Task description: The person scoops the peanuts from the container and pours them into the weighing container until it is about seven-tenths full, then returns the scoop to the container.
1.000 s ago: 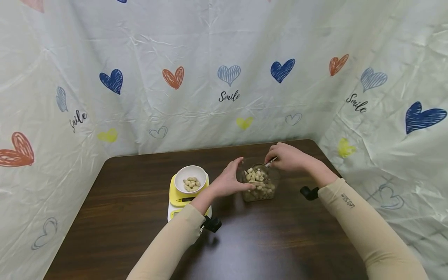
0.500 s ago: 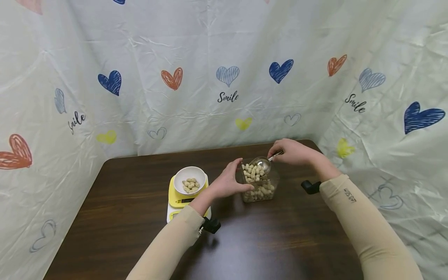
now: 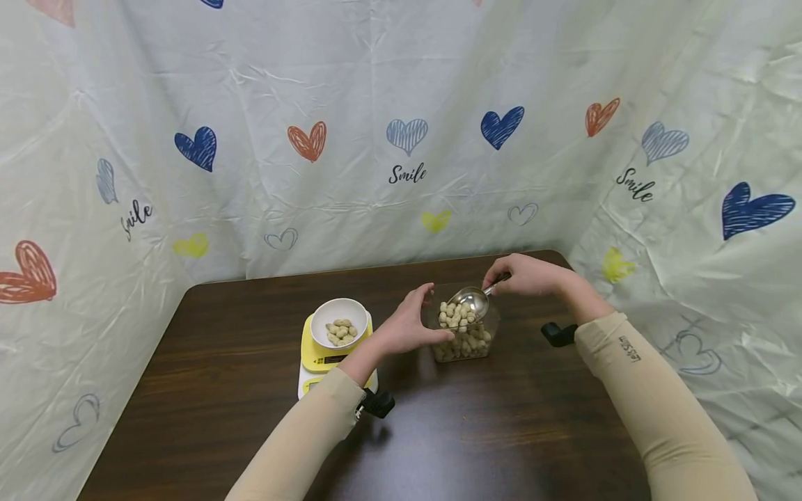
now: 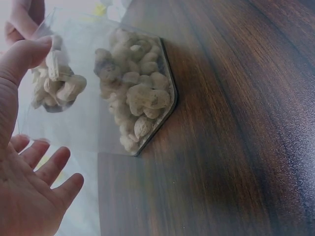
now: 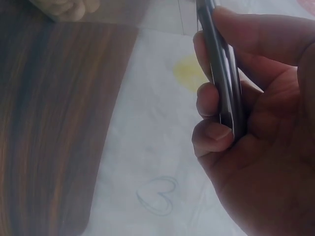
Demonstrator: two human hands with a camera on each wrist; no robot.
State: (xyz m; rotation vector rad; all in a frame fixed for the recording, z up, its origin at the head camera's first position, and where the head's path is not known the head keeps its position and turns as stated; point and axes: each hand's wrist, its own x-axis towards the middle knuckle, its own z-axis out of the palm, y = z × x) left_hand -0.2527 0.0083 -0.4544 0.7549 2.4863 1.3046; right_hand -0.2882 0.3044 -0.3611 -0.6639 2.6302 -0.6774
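In the head view, a clear plastic container of peanuts stands on the table. My left hand holds it by the upper part, thumb on the near side and fingers along the left. My right hand grips the dark handle of a metal scoop. The scoop's bowl sits at the container's mouth with peanuts on it, above the heap below. Left of my left hand, a white bowl holding several peanuts rests on a yellow and white kitchen scale.
Dark wooden table beneath everything. Its far edge meets a white curtain printed with hearts, which also hangs along both sides. My left forearm hides part of the scale and its display.
The scoop has risen from down among the peanuts to the container's mouth, loaded with peanuts, then dipped slightly. The left hand keeps its place on the container.
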